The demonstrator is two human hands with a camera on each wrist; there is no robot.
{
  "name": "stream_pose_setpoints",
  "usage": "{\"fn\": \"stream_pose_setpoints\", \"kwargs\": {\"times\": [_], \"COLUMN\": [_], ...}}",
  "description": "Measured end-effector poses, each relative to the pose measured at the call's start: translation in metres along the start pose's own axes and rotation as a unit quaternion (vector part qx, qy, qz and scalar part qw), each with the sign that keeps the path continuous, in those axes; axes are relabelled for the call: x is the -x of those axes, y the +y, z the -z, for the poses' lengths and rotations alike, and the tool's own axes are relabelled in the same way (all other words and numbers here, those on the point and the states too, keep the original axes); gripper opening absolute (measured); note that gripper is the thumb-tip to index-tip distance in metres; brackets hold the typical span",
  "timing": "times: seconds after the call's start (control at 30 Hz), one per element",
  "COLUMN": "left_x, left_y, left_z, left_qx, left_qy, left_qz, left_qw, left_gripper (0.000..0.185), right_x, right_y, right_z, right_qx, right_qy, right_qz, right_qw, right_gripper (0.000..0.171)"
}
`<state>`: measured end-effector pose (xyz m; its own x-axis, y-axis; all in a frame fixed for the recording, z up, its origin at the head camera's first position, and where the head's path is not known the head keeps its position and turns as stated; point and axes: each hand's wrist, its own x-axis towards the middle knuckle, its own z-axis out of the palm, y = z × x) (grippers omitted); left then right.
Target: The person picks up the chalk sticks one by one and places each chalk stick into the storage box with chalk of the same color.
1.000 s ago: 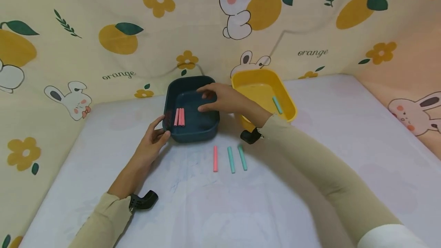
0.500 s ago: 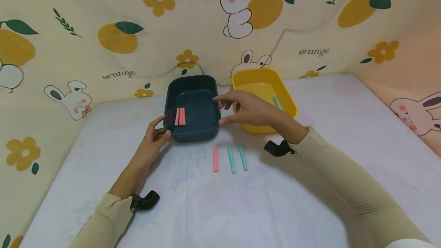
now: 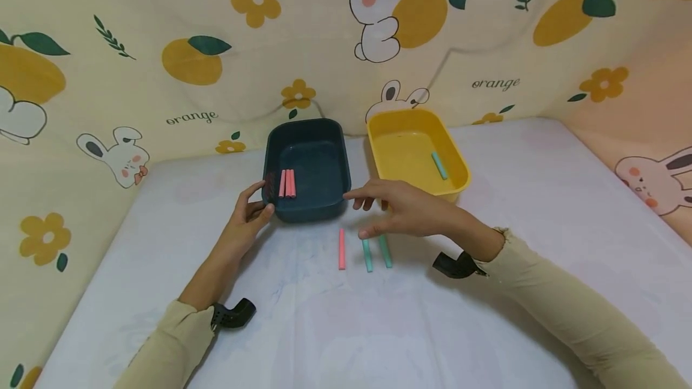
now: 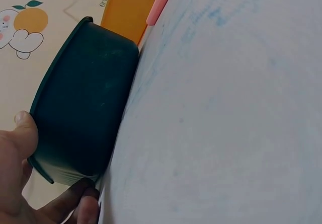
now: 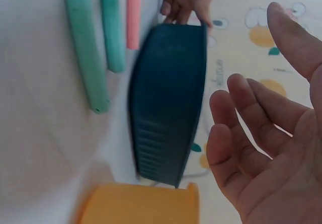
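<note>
At the left wall of a dark blue bin (image 3: 310, 214), my left hand (image 3: 240, 227) holds its near-left corner between thumb and fingers. Pink chalk sticks (image 3: 288, 183) lie together inside that bin. My right hand (image 3: 408, 208), holding nothing, hovers over the table between the bins, its fingers loosely spread and bent. Below it lie two green chalk sticks (image 3: 368, 257), their far ends partly hidden by the hand in the head view. One pink chalk stick (image 3: 342, 250) lies to their left. In the right wrist view, the green sticks (image 5: 85, 48) appear apart from the fingers.
A yellow bin (image 3: 397, 167) stands right of the dark blue one, with a green chalk stick (image 3: 439, 165) inside. Behind both bins hangs a printed cloth (image 3: 324, 35). Faint blue marks (image 4: 219, 15) streak the white table cover (image 3: 303, 329).
My right hand has moved from above the dark blue bin, rightward and then nearer to me, to above the green chalk sticks. My left hand keeps its place on the bin.
</note>
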<state>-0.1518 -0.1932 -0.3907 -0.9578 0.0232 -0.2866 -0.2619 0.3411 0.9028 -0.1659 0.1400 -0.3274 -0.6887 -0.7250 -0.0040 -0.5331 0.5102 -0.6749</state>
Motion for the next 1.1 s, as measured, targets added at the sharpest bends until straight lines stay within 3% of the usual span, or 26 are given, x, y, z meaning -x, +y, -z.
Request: {"fn": "stream_pose_setpoints", "kwargs": {"times": [0.3, 0.5, 0.7, 1.1], "left_x": [0.002, 0.003, 0.002, 0.003], "left_y": [0.003, 0.001, -0.001, -0.001], "left_z": [0.0, -0.002, -0.006, -0.003], "left_qx": [-0.003, 0.003, 0.005, 0.007], "left_qy": [0.004, 0.001, -0.004, -0.003], "left_qz": [0.01, -0.002, -0.006, -0.009], "left_qw": [0.9999, 1.0, 1.0, 0.9999], "left_gripper": [0.068, 0.066, 0.065, 0.065], "right_x": [-0.003, -0.007, -0.009, -0.006], "right_y": [-0.001, -0.004, -0.005, -0.01], "right_z": [-0.017, -0.03, -0.046, -0.054], "right_qx": [0.029, 0.1, 0.189, 0.24], "right_qy": [-0.045, -0.039, -0.027, -0.018], "right_qz": [-0.027, -0.037, -0.051, -0.048], "right_qw": [0.998, 0.994, 0.98, 0.969], "right_gripper": [0.074, 0.071, 0.076, 0.09]}}
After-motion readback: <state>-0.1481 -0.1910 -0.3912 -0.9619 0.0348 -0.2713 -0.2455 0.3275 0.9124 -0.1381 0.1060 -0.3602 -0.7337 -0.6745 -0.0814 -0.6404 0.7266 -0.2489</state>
